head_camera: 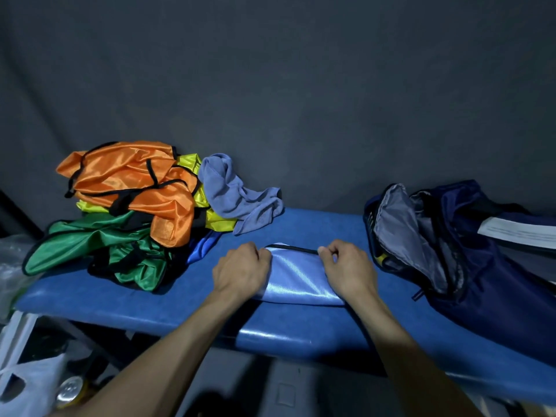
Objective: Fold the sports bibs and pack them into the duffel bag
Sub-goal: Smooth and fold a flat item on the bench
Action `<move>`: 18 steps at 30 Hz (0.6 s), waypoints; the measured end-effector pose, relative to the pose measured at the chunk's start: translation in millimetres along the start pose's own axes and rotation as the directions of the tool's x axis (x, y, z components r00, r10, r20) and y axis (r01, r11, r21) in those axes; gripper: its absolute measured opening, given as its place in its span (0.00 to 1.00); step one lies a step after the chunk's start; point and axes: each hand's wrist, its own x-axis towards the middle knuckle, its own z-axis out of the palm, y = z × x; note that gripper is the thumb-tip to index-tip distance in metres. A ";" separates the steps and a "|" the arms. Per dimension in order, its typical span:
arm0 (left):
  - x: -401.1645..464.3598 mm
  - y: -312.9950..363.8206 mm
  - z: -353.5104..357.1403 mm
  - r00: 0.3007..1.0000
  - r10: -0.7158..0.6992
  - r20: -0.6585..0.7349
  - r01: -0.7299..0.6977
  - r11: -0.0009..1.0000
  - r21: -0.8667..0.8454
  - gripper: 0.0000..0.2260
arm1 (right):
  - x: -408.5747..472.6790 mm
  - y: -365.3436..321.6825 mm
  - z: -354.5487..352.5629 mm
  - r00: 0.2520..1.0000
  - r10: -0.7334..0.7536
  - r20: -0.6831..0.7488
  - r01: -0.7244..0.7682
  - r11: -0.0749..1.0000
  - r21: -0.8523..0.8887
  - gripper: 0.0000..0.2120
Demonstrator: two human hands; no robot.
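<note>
A folded light-blue bib (298, 276) lies on the blue tabletop (301, 224), between the person's hands. The left hand (240, 270) and right hand (349, 270) each pinch its far corners with curled fingers. An unfolded pile of orange, green and yellow bibs (126, 212) sits to the left; the open navy duffel bag (469, 260) lies to the right.

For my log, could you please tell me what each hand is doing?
Left hand: grips the shiny light-blue folded bib.
Right hand: pinches that bib's far edge.
</note>
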 end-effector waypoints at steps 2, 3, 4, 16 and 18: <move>2.1 3.6 -3.6 0.999 0.047 0.019 -0.047 0.998 0.040 0.13 | 1.4 2.1 5.9 0.999 0.031 -0.031 -0.029 0.997 0.067 0.16; 3.6 4.7 -5.9 0.996 0.081 0.039 -0.083 0.995 0.058 0.12 | 1.8 3.4 8.2 0.998 0.036 -0.043 -0.032 0.995 0.094 0.16; 5.4 5.3 -8.4 0.992 0.111 0.061 -0.115 0.991 0.071 0.11 | 2.2 4.6 9.9 0.998 0.038 -0.050 -0.031 0.992 0.121 0.16; 44.6 -4.2 3.3 0.942 0.279 0.185 -0.220 0.933 -0.284 0.18 | -3.6 7.0 17.6 0.992 0.023 -0.128 0.002 0.982 0.189 0.16; 47.2 -4.1 6.0 0.933 0.292 0.209 -0.258 0.950 -0.178 0.19 | -4.6 6.7 17.6 0.992 0.015 -0.124 0.008 0.983 0.185 0.16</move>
